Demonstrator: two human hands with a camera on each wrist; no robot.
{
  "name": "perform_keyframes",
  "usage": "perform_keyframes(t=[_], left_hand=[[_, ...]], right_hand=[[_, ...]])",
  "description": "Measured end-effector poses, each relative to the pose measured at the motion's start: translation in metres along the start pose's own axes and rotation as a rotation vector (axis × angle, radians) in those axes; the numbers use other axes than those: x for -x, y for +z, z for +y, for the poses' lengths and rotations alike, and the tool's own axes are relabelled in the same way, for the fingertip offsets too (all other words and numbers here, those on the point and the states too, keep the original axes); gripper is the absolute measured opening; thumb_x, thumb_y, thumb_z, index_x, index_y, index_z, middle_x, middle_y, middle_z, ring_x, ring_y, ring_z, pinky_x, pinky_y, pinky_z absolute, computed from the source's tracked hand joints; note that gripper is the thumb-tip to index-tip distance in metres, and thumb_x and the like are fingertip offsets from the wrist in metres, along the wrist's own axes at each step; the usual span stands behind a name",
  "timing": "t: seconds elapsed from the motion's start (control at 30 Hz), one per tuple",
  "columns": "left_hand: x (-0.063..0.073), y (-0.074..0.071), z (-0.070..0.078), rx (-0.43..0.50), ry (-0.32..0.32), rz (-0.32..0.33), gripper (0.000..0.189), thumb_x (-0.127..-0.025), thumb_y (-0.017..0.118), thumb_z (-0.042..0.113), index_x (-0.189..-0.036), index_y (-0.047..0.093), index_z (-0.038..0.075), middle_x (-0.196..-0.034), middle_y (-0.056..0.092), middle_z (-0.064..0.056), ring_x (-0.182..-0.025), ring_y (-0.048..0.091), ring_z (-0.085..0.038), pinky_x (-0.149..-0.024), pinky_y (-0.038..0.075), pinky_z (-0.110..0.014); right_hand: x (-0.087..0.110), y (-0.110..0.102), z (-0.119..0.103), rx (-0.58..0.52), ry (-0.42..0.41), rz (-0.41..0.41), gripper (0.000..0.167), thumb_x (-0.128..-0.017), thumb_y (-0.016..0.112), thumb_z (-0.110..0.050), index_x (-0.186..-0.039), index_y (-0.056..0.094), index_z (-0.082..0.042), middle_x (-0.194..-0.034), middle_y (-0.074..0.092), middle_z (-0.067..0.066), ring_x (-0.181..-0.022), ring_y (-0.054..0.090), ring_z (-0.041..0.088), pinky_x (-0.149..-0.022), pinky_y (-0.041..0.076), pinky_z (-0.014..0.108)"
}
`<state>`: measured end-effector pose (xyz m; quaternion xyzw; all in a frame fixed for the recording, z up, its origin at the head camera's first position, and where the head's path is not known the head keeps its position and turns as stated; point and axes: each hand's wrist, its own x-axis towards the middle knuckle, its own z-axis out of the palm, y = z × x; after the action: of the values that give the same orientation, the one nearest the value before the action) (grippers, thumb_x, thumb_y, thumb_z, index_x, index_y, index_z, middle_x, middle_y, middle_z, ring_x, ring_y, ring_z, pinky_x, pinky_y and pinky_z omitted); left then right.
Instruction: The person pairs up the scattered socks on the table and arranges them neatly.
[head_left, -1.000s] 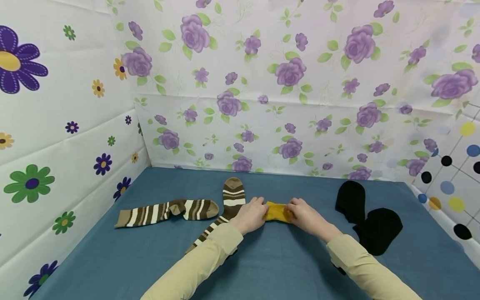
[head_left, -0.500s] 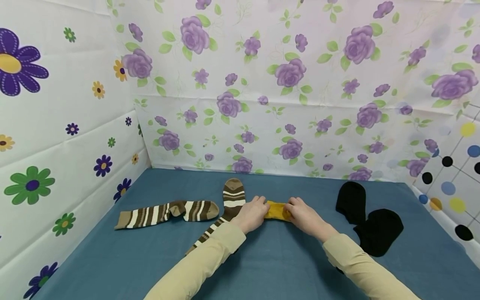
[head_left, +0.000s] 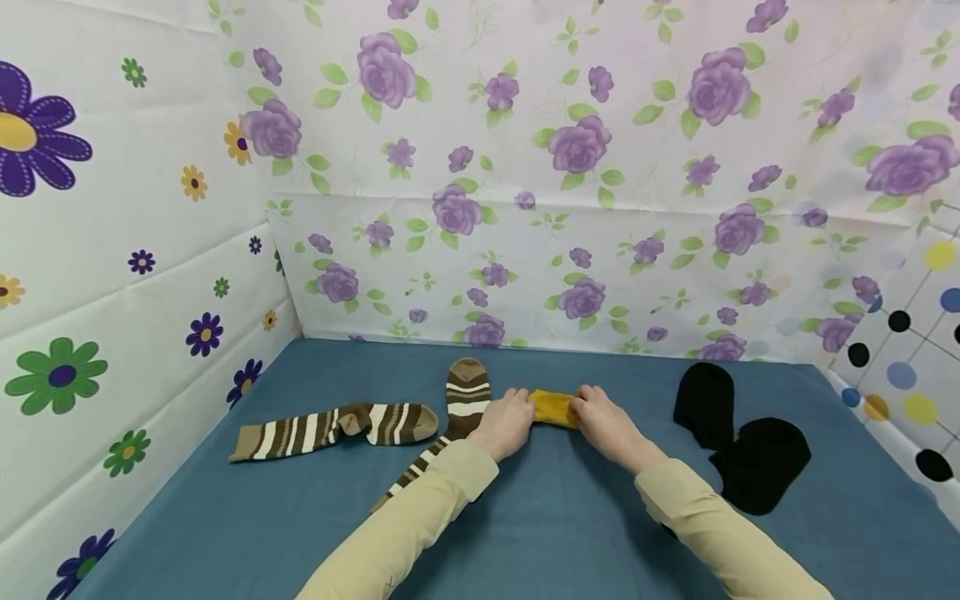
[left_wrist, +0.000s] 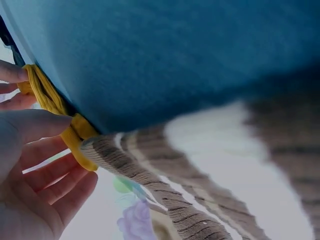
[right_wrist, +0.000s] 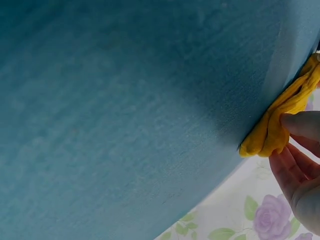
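Observation:
A folded mustard-yellow sock (head_left: 553, 409) lies between the two hands at the middle of the table. My left hand (head_left: 508, 423) pinches its left end; in the left wrist view the thumb (left_wrist: 42, 122) lies over the yellow cloth with fingers behind it. At the other end my right hand (head_left: 607, 425) grips the sock between thumb and fingers, as the right wrist view shows. The cloth there is layered and bunched (right_wrist: 272, 130). Just left of the left hand is a brown-and-white striped sock (head_left: 467, 387), partly covered by that hand and sleeve.
A second striped sock (head_left: 307, 432) lies stretched sideways on the left of the blue table cover (head_left: 570, 533). Two black socks (head_left: 703, 404) sit at the right, one partly against the other. Flower-printed sheets (head_left: 525, 200) rise behind and along the left.
Both hands have shifted slightly toward the back of the table, carrying the yellow sock with them. The striped and black socks stay where they were.

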<state>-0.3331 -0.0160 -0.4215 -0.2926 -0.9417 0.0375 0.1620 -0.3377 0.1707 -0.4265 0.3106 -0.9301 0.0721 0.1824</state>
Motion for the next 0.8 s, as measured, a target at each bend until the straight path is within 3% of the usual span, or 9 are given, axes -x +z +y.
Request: perform_keyframes(t=[0.4,0.8], left_hand=[[-0.004,0.002,-0.001,0.002,-0.071,-0.080,0.021,-0.092,0.053,0.016,-0.107,0.064,0.006,-0.103,0.057,-0.008,-0.097,0.052,-0.020,-0.063,0.049,-0.029],[-0.019,0.009,-0.008,0.047,-0.153,-0.228,0.040,-0.095,0.047,0.024,-0.128,0.049,0.003,-0.128,0.046,-0.011,-0.124,0.034,-0.021,-0.083,0.044,-0.034]], right_hand=[[-0.011,0.006,0.006,0.016,0.058,-0.032,0.007,-0.083,0.061,0.005,-0.084,0.065,-0.001,-0.084,0.048,0.009,-0.074,0.045,0.023,-0.066,0.043,0.032],[-0.024,0.012,0.009,0.061,0.100,-0.053,0.009,-0.086,0.057,0.005,-0.090,0.065,0.004,-0.093,0.050,0.014,-0.082,0.048,0.027,-0.069,0.045,0.035]])
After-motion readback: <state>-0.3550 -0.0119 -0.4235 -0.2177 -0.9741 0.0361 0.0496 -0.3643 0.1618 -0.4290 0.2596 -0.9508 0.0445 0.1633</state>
